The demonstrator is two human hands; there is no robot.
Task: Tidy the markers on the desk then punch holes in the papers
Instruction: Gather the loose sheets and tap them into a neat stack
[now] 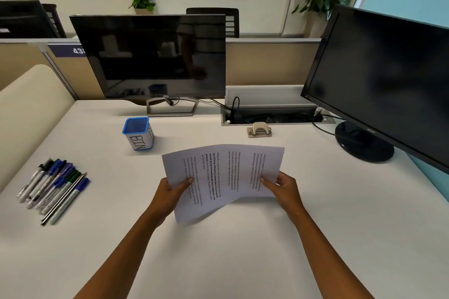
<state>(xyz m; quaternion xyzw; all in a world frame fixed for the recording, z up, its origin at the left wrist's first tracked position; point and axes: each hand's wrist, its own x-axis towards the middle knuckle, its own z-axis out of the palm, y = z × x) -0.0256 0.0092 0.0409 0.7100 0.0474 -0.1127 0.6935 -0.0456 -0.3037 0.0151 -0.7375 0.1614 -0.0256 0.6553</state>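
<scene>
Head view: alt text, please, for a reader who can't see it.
Both hands, left hand and right hand, hold printed papers above a white desk. Markers lie grouped at left; a hole punch and a blue-rimmed cup sit behind, before two dark monitors.

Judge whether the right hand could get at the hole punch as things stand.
Probably not yet: the right hand grips the papers with the left hand. The desk toward the hole punch looks free.

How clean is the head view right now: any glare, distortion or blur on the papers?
Head view: even, soft light; wide-angle bending tilts the right monitor; the left monitor mirrors the room; text on the papers, held by left hand and right hand, is too small to read.
</scene>
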